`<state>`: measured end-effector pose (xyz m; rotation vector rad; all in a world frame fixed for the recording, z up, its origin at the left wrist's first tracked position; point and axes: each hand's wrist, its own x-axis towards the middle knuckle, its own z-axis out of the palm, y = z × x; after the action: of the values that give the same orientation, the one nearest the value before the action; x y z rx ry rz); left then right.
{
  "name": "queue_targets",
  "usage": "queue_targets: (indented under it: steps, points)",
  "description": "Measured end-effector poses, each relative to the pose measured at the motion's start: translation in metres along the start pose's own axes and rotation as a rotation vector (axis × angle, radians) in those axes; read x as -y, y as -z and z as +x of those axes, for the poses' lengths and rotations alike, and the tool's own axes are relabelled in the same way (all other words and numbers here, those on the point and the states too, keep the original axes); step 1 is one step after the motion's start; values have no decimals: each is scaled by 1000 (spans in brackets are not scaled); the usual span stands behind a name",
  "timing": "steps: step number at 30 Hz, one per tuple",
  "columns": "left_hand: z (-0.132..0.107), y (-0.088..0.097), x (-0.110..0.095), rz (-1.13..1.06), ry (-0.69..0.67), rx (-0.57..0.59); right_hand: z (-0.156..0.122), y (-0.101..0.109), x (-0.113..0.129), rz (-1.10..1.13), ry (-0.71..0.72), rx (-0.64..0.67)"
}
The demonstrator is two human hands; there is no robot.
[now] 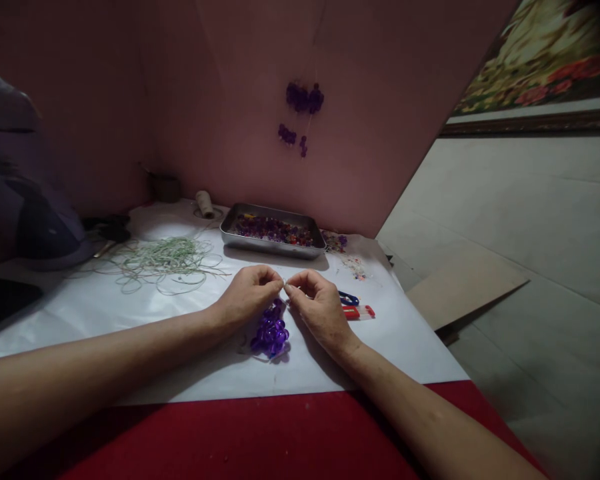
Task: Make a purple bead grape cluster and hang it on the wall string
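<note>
Between your forearms, on a glossy white sheet (pixel 220 377), sits a cluster of translucent purple round beads (pixel 271 333), just below your fingertips. Your left hand (pixel 250 297) and your right hand (pixel 320 308) almost meet above it, each with thumb and forefinger closed in a pinch at a small pale piece (pixel 285 283), too fine to identify; you cannot tell from here whether it joins the cluster. Near your right knuckles lie a dark blue handled tool (pixel 349 298) and a red and clear plastic cutter (pixel 359 312). Beyond your hands stands a shallow rectangular metal tray (pixel 275 249), its floor covered with loose mixed beads (pixel 275 230), mostly purple, with red and orange ones toward its right end. Just beside that end, outside the tray, you have a small heap of purple beads (pixel 336 241) and a scatter of pale and orange bits (pixel 356 268). Left of the tray are a white spool (pixel 205 204) and, farther back, a dark round pot (pixel 165 189) whose contents are hidden. Nearer your left arm spreads a tangle of pale green cord (pixel 167 260). Purple bead clusters (pixel 305 99) hang before the pink wall (pixel 220 120).
</note>
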<state>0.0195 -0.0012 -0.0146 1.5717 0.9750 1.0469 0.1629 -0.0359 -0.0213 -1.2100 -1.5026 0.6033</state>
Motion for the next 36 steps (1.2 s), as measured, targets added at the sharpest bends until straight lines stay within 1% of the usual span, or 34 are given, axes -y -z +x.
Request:
queue_targets:
  steps: [5, 11, 13, 18, 21, 24, 29, 36]
  points:
    - [2, 1, 2, 11, -17, 4, -1, 0, 3, -83, -44, -3]
    - [2, 1, 2, 119, -51, -12, -2, -1, 6, -139, -53, -9]
    - [2, 1, 2, 201, -96, -26, -1, -2, 4, -139, -61, -8]
    - [-3, 2, -2, 544, -279, -117, 1, -1, -1, -108, -99, 0]
    - [-7, 1, -4, 664, -337, -115, 2, 0, -3, -98, -115, 8]
    - [-9, 0, -3, 740, -361, -121, 2, -1, -3, -93, -118, 17]
    - [-9, 0, 0, 797, -394, -122, 2, 0, -2, -79, -133, 35]
    - [-9, 2, 2, 766, -417, -96, 3, 0, -7, -94, -83, 16]
